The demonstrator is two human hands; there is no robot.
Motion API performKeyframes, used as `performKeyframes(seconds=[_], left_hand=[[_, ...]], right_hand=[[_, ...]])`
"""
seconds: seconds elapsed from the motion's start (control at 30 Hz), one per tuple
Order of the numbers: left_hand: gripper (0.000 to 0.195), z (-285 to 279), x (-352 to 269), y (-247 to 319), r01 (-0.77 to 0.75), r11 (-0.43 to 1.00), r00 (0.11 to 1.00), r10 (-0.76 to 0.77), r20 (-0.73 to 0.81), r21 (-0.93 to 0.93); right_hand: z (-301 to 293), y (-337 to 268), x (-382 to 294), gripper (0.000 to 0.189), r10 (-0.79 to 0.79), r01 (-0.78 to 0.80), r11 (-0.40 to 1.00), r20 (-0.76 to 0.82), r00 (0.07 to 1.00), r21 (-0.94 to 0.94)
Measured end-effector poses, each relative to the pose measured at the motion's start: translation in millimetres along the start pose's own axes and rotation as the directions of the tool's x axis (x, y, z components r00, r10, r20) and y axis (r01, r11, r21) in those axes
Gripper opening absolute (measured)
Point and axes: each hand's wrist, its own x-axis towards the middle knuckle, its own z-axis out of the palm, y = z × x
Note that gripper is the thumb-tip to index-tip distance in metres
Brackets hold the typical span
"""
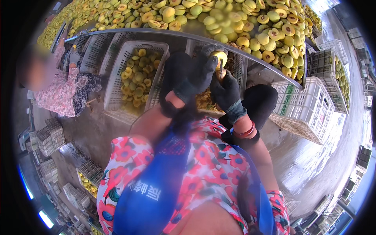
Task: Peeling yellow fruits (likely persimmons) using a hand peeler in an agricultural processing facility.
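Note:
Both my hands wear dark knit gloves and meet just in front of the metal table's edge. My left hand [204, 67] grips a yellow halved fruit [221, 58] between fingers and thumb. In my right hand [227, 89] is a small tool with a light wooden handle [221, 74]; its narrow dark metal tip lies against the fruit. The blade's exact shape is too small to tell. Halved yellow-green fruits [270, 38], many with brown pit cavities, are heaped on the table beyond my hands. Beneath my hands, a crate partly hidden by them holds brownish scraps [205, 100].
A white plastic crate of halved fruit [139, 79] stands left of my knees. The table's metal rim [164, 31] curves across in front. White crates [305, 102] stand at the right. Another person [60, 91] in a pink patterned top sits at the left by the table.

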Motion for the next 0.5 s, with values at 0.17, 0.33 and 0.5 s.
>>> performKeyframes(seconds=[0.17, 0.33, 0.5], left_hand=[[0.035, 7, -6, -22, -0.030, 0.938, 0.998, 0.049, 0.045, -0.346], [0.040, -14, -3, 0, 0.124, 0.944, 0.967, -0.046, 0.252, -0.304], [0.045, -14, 1, 5, 0.343, 0.782, 0.924, -0.181, 0.337, -0.520]], right_hand=[[-7, -28, 4, 0.007, 0.116, -0.152, 0.960, 0.161, 0.980, 0.235], [-22, -30, 0, 0.012, 0.025, -0.169, 0.932, 0.408, 0.913, 0.320], [-15, -17, -1, 0.013, 0.088, -0.241, 0.898, 0.386, 0.918, 0.369]])
